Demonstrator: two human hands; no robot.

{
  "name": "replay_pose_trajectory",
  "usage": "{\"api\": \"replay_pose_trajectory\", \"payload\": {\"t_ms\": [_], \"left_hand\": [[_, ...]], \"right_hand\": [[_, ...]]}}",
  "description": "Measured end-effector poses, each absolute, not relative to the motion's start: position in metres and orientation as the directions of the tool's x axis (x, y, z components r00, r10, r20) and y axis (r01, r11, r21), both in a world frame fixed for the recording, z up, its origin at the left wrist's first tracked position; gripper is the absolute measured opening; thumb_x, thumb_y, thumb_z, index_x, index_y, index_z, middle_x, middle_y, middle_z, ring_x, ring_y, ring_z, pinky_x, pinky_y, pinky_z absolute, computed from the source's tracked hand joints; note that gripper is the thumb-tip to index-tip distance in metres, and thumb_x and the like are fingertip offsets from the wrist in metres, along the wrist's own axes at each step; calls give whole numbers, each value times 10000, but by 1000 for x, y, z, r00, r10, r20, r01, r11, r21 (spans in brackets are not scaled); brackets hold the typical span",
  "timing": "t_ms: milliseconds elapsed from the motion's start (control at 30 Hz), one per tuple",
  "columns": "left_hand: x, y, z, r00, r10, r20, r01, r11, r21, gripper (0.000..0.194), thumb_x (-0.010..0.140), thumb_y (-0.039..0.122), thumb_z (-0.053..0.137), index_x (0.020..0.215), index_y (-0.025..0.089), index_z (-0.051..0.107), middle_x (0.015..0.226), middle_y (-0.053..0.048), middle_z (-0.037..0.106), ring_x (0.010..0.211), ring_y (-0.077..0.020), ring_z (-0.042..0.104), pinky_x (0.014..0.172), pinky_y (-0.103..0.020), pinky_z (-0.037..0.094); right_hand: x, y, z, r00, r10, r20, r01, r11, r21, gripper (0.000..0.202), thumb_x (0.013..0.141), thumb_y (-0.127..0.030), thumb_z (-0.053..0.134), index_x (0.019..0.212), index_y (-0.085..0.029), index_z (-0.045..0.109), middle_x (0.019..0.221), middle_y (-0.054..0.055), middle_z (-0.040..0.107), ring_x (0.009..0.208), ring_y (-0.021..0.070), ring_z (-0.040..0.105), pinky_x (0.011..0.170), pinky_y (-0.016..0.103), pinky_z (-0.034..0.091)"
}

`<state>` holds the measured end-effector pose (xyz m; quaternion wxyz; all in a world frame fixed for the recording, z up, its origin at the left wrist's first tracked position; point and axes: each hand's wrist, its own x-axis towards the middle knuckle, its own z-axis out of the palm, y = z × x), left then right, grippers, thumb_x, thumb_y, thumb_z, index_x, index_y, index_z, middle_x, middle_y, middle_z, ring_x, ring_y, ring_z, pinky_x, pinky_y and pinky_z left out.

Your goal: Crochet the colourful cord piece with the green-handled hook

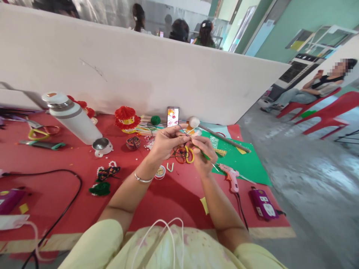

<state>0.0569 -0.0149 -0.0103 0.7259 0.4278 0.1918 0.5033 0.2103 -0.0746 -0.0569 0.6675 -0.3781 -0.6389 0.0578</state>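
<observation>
My right hand point(202, 151) is closed around a crochet hook point(206, 157) with a green grip, its metal end sticking out below the palm. My left hand point(169, 142) pinches dark yarn point(181, 127), and the fingertips of both hands meet over the table. The small work between the fingers is mostly hidden. Beneath the hands lie scissors point(190, 154) with red and yellow handles. Left of them sits a multicoloured yarn ball point(132, 142). Propped behind the hands, a phone point(173, 116) shows a lit picture.
A white thermos point(73, 119) and its metal cup point(102, 146) stand left. Pink glue gun point(230, 176), purple power socket point(263, 203) and a long stick point(227, 139) lie right. A white partition point(140, 74) rises behind; a black cable point(70, 171) crosses the left. Other people sit beyond.
</observation>
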Motion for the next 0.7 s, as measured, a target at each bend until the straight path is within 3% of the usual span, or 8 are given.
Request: {"api": "replay_pose_trajectory", "payload": {"t_ms": [133, 200, 333, 433, 567, 700], "left_hand": [[50, -10, -10, 542, 836, 86, -546, 272, 793, 505, 578, 258, 1006, 1060, 229, 856, 666, 31, 707, 496, -51, 547, 428, -172, 356], [48, -8, -10, 541, 837, 79, -524, 262, 811, 535, 573, 248, 1001, 1085, 220, 850, 685, 23, 719, 509, -59, 560, 439, -181, 368], [55, -12, -14, 343, 921, 184, -485, 6, 874, 543, 621, 219, 960, 1147, 190, 828, 702, 19, 727, 565, -81, 590, 536, -222, 467], [65, -18, -17, 185, 954, 234, -474, -123, 872, 513, 677, 230, 919, 1179, 201, 819, 692, 34, 706, 566, -74, 563, 535, -217, 453], [58, -19, -9, 418, 905, 77, -541, 180, 821, 527, 597, 245, 967, 1105, 184, 842, 639, 34, 677, 500, -56, 524, 467, -189, 393], [41, -10, -1, 550, 835, 18, -484, 301, 822, 479, 561, 166, 971, 1029, 179, 866, 612, 19, 687, 485, -55, 543, 451, -174, 379]], "right_hand": [[217, -70, -51, 97, 482, 871, 434, 767, -472, 236, 983, -426, 684, 1197, -403, 779, 1139, 58, 765, 1081, 274, 741, 969, 526, 644], [224, -69, -44, 36, 510, 859, 458, 756, -468, 228, 981, -430, 684, 1179, -387, 789, 1129, 61, 776, 1054, 275, 748, 941, 522, 650], [229, -72, -29, -42, 570, 820, 534, 707, -464, 233, 997, -364, 669, 1194, -347, 790, 1115, 75, 793, 1025, 263, 763, 884, 469, 662], [220, -74, -31, -50, 480, 876, 641, 688, -341, 382, 978, -232, 690, 1328, -378, 732, 1157, 70, 786, 1059, 257, 756, 903, 453, 656], [212, -69, -43, -42, 275, 961, 637, 748, -186, 509, 935, -165, 743, 1388, -394, 696, 1189, 55, 778, 1089, 258, 737, 926, 470, 653], [223, -62, -42, -88, 340, 936, 444, 855, -268, 365, 983, -284, 707, 1334, -381, 733, 1161, 52, 804, 1050, 258, 760, 900, 493, 660]]}}
